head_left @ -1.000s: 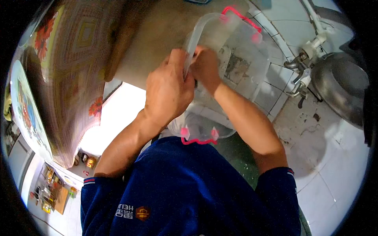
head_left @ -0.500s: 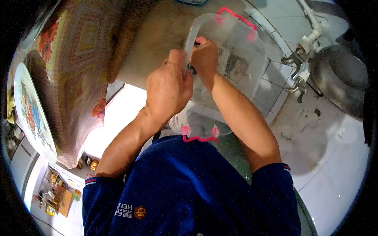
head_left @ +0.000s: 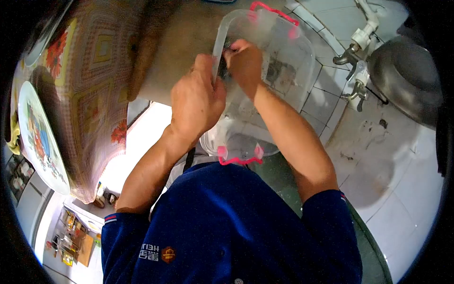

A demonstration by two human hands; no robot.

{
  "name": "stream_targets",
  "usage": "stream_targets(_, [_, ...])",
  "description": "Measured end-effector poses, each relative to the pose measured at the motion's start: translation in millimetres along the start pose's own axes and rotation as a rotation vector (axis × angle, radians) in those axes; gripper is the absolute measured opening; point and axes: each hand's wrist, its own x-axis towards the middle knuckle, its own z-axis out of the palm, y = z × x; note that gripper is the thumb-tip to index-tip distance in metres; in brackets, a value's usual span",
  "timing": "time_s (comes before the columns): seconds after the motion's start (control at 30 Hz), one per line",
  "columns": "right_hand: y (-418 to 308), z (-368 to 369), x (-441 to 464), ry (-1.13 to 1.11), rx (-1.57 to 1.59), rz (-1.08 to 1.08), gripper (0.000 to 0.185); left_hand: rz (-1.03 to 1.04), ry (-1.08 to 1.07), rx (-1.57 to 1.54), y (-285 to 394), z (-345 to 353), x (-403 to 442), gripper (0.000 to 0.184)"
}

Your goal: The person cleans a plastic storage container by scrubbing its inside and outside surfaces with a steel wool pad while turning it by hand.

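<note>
A clear plastic box point(head_left: 302, 66) with pink handles is tilted in front of my body, its open side towards me. My left hand point(head_left: 196, 97) is closed around the box's left rim, thumb on the inner side. Inside the box, my right hand point(head_left: 245, 64) is bent with its fingers closed against the left wall. A small dark thing shows at those fingertips, mostly hidden, and I cannot make out its kind. One pink handle point(head_left: 273, 12) is at the far end, the other pink handle point(head_left: 240, 162) close to my shirt.
On the right, metal taps point(head_left: 352, 57) stick out from a white pipe beside a dark metal basin point(head_left: 406, 80). At the left are a table with a patterned cloth point(head_left: 94, 104) and a floral plate point(head_left: 42, 137). White tiles point(head_left: 397, 189) cover the right side.
The box and both hands have shifted slightly left and up in view. My right hand has moved a little along the inner wall; my left hand keeps its hold on the rim.
</note>
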Motion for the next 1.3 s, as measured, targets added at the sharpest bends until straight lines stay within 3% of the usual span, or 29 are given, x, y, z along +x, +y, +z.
stream_targets(0.03, [2.8,2.2,-11.4,0.006,-0.001,0.002,0.017,-0.031,-0.013,0.007,0.0,0.4,0.4,0.026])
stream_targets(0.1, [4.0,6.3,-40.0,-0.227,-0.186,-0.248,0.016,-0.054,-0.024,0.007,2.3,-0.1,1.8,0.025])
stream_targets(0.27, [-9.2,-3.0,-6.2,-0.152,-0.068,-0.134,0.016,-0.044,0.023,0.024,1.7,-0.8,0.2,0.024])
stream_targets(0.33, [-24.4,-9.4,8.0,-0.004,0.094,0.041,0.018,-0.041,0.026,0.025,2.8,-1.4,-1.2,0.024])
stream_targets(0.4, [-11.5,4.0,-9.8,0.039,0.093,-0.064,0.017,-0.033,0.031,0.019,2.4,-2.2,-0.2,0.025])
stream_targets(0.47, [-10.1,0.6,-32.9,-0.235,-0.206,-0.203,0.016,-0.044,0.022,0.009,1.7,-0.4,1.1,0.027])
stream_targets(0.5, [-10.8,-0.6,-36.2,-0.25,-0.125,-0.103,0.016,-0.04,0.023,0.005,2.1,0.1,1.6,0.027])
stream_targets(0.53, [-12.8,-3.6,-26.5,-0.246,-0.125,-0.105,0.016,-0.039,0.019,0.021,1.9,0.2,1.6,0.027])
stream_targets(0.6, [-17.8,-7.5,3.4,-0.034,-0.088,-0.114,0.018,-0.039,0.017,0.044,0.8,0.0,1.3,0.027])
stream_targets(0.73, [-10.7,2.6,-6.8,0.014,-0.023,-0.107,0.019,-0.02,0.032,0.023,-0.9,0.4,-1.1,0.026])
stream_targets(0.8, [-2.8,2.4,-38.3,-0.279,-0.322,-0.409,0.015,-0.014,0.043,-0.002,1.8,1.9,0.7,0.025])
stream_targets(0.83, [-5.0,2.0,-37.8,-0.276,-0.327,-0.406,0.015,-0.037,0.014,0.005,3.4,0.8,0.5,0.023])
stream_targets(0.93, [-13.9,2.2,-21.7,-0.194,-0.297,-0.239,0.018,-0.068,-0.022,0.016,4.6,-3.8,2.4,0.021])
stream_targets(1.0, [-19.7,-5.1,8.5,0.108,-0.056,-0.135,0.023,-0.081,-0.04,0.018,3.9,-2.5,0.5,0.021])
stream_targets(1.07, [-19.4,-1.5,-4.3,0.066,-0.032,-0.128,0.023,-0.058,-0.011,0.041,3.5,-0.6,1.7,0.022])
stream_targets(1.13, [-18.0,-2.6,-35.3,-0.357,-0.237,-0.107,0.02,-0.086,-0.017,0.009,4.1,-0.4,1.4,0.022])
stream_targets(1.17, [-15.0,-3.6,-48.8,-0.406,-0.378,-0.233,0.018,-0.115,-0.023,-0.02,4.8,-0.5,1.6,0.023])
stream_targets(1.2, [-12.0,-3.0,-46.3,-0.404,-0.378,-0.231,0.018,-0.113,-0.025,-0.021,5.9,-1.0,1.5,0.023])
stream_targets(1.27, [-17.3,-4.0,-29.6,-0.198,-0.148,-0.091,0.016,-0.088,-0.047,0.039,6.0,-2.6,3.2,0.024])
stream_targets(1.3, [-16.3,-2.7,-10.6,-0.056,-0.164,-0.134,0.017,-0.088,-0.047,0.042,4.1,-2.0,3.2,0.024])
